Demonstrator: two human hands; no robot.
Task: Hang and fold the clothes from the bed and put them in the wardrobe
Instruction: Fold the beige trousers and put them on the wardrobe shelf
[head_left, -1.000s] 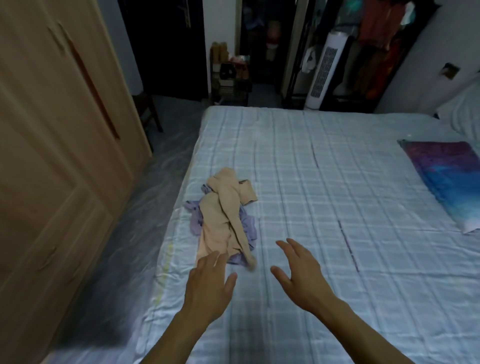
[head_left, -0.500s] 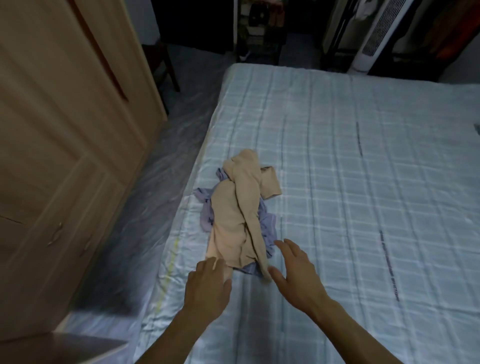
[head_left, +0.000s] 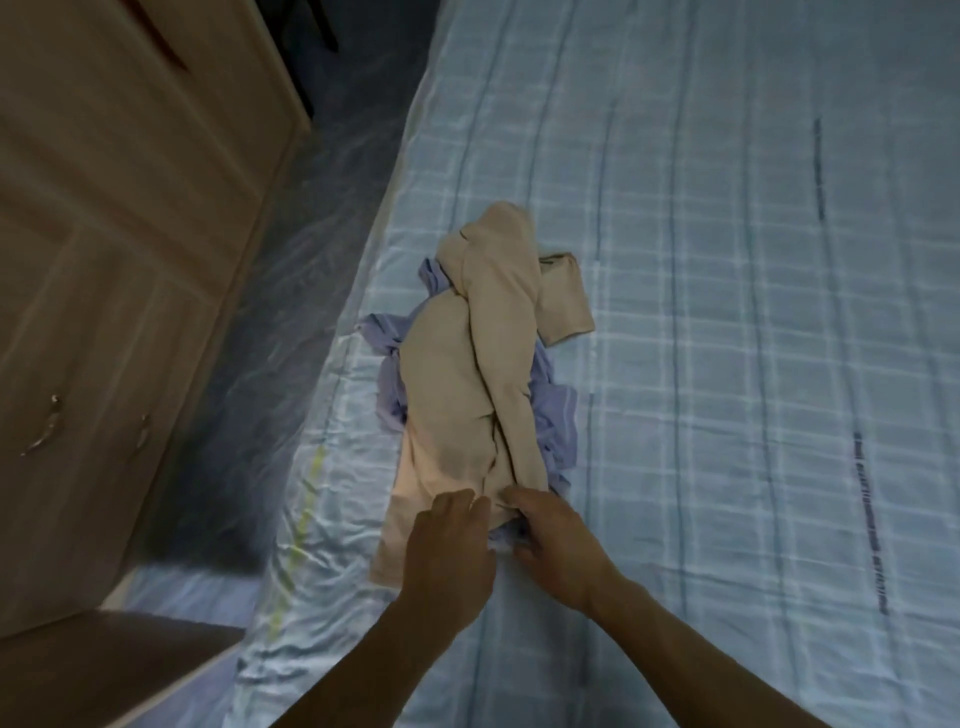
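Head view, looking down at bed (head_left: 727, 322) w/ pale blue checked cover. Clothes pile sits near bed's left edge: beige garment (head_left: 467, 395) on top, crumpled lengthwise, one short sleeve sticking out to the right; lavender garment (head_left: 558, 421) underneath, showing at both sides of the beige one and at its near end. Both hands are at the pile's near end, side by side, almost touching. Left hand (head_left: 447, 551): palm down on the beige garment's near hem, fingers (head_left: 460, 506) curled onto the fabric; whether fabric is pinched can't be told, since thumb side is hidden. Right hand (head_left: 558, 545): fingers bent down into the bunched beige/lavender fabric at the near right corner, thumb below, closed around that fabric in a narrow grip. Both forearms are bare, entering from bottom of frame. Wardrobe (head_left: 119, 249), light wood, stands left of bed across a strip of floor covered in shiny plastic sheet (head_left: 291, 291); doors closed, two metal handles (head_left: 47, 426) visible low on panels. Frame is slightly blurred.
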